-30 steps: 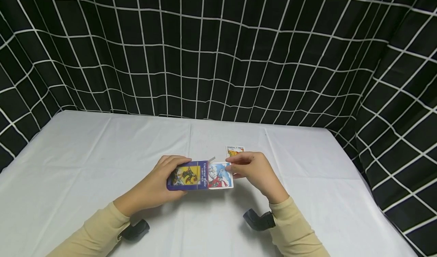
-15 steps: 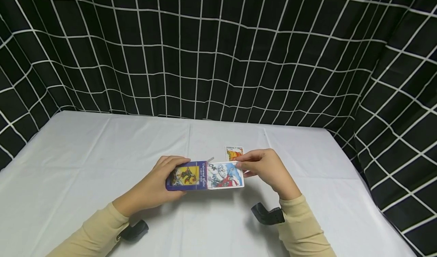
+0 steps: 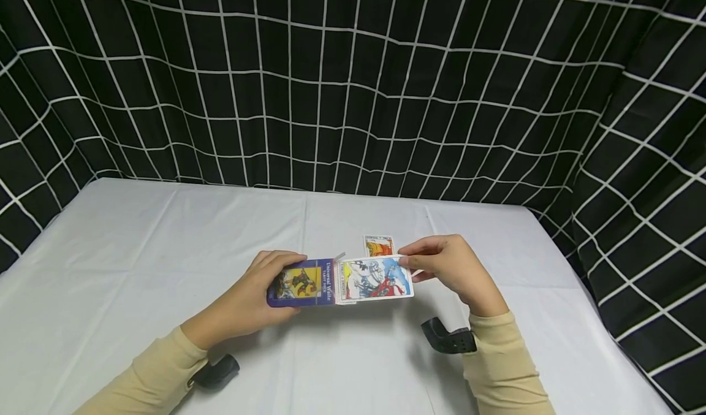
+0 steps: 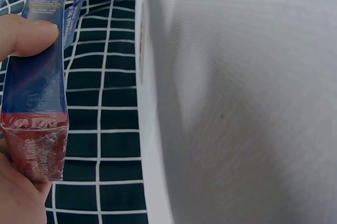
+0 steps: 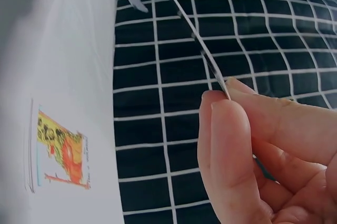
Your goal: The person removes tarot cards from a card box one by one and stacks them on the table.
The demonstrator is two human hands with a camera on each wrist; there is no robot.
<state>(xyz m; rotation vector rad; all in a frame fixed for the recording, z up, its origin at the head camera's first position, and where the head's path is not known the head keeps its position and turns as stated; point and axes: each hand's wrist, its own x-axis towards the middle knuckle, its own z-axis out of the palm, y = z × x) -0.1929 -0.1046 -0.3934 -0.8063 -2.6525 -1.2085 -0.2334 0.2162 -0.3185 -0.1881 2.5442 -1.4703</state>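
Observation:
My left hand [image 3: 254, 301] grips a blue tarot deck box [image 3: 300, 283], held above the table; its open end points right. In the left wrist view the thumb lies on the blue side of the box [image 4: 37, 84], and clear wrap covers the near end. Between thumb and fingers, my right hand [image 3: 452, 268] pinches the outer edge of a tarot card [image 3: 375, 279] with a horse rider in red. That card's left end is at the mouth of the box. The right wrist view shows the pinched card [image 5: 197, 37] edge-on.
Another tarot card [image 3: 379, 245], orange and yellow, lies face up on the white tablecloth [image 3: 220, 231] behind the held card, which partly covers it. A box flap [image 3: 340, 256] sticks out at the opening. Black cloth with a white grid [image 3: 309, 84] hangs behind the table.
My right hand has moved right, drawing the rider card out of the box until nearly its whole face shows. My left hand and the box have stayed nearly still.

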